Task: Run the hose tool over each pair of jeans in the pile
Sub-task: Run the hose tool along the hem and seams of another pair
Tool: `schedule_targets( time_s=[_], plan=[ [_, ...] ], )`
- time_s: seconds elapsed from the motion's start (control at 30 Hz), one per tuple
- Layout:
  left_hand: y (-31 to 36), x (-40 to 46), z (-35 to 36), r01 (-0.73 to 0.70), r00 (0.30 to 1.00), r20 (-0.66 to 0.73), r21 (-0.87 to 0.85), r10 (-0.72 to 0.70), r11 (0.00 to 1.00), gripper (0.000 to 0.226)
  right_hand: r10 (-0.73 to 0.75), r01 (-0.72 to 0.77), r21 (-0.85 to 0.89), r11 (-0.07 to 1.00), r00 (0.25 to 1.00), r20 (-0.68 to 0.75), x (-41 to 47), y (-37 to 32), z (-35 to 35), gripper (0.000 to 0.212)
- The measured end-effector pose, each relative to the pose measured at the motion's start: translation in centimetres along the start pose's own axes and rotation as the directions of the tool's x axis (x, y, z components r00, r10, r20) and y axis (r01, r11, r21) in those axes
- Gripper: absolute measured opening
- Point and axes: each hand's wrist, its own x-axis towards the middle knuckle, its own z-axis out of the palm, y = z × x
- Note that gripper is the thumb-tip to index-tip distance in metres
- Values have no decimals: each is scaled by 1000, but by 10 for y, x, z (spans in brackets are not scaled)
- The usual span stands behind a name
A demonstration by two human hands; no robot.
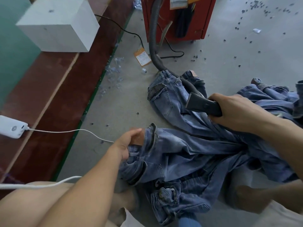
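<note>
On the floor, right hand (236, 112) gripped the black hose tool (203, 104) over crumpled blue jeans (188, 149); left hand (129, 143) pinched their waistband, fingers curled. Pile (270, 99) lay just beside.

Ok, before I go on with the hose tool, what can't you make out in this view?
Head view:
- Left hand: fingertips tucked in the jeans waistband.
- Hose tool: handle covered by the right hand; nozzle mouth faces away.
- Hose: top cut off by the frame edge at the red machine.
- Pile: runs past the right edge; count unclear.
</note>
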Motion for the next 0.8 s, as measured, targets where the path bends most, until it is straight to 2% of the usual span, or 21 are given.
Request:
schedule_targets(
  time_s=[0.1, 0.2, 0.27, 0.43, 0.57, 0.63, 0.7, 0.73, 0.8],
  plan=[
    [20, 2, 1, -144, 988, -71, -139, 135, 980, 29, -8, 10, -38, 999, 999, 39, -5, 4, 3, 28],
    [44, 4, 9, -218, 976, -23, -209, 218, 953, 40, -16, 18, -44, 999, 999, 50, -8, 9, 8, 28],
    [58, 3, 19, -244, 967, 16, -247, 256, 938, 36, -22, 23, -34, 999, 999, 33, -9, 11, 9, 26],
    [76, 4, 30, -297, 943, 75, -253, 325, 921, 16, -20, 19, -28, 999, 1000, -9, -8, 16, 5, 26],
    [67, 7, 17, -294, 949, 56, -210, 311, 932, 33, -9, 9, -17, 1000, 1000, 6, -7, 18, 4, 29],
    [56, 6, 1, -146, 954, 226, -218, 196, 965, 57, 1, -1, -2, 1000, 1000, 0, -6, 18, 2, 31],
    [37, 6, -12, 49, 910, 414, -34, -30, 998, 83, 14, -14, 1, 1000, 1000, -7, -6, 19, 0, 31],
    [25, 7, -15, 110, 888, 434, 123, -153, 986, 82, 17, -17, -1, 1000, 1000, -12, -6, 19, 0, 31],
    [-1, 8, -16, 205, 867, 329, 451, -375, 869, 66, 19, -19, -4, 1000, 1000, -20, -7, 19, 0, 29]
  ],
)
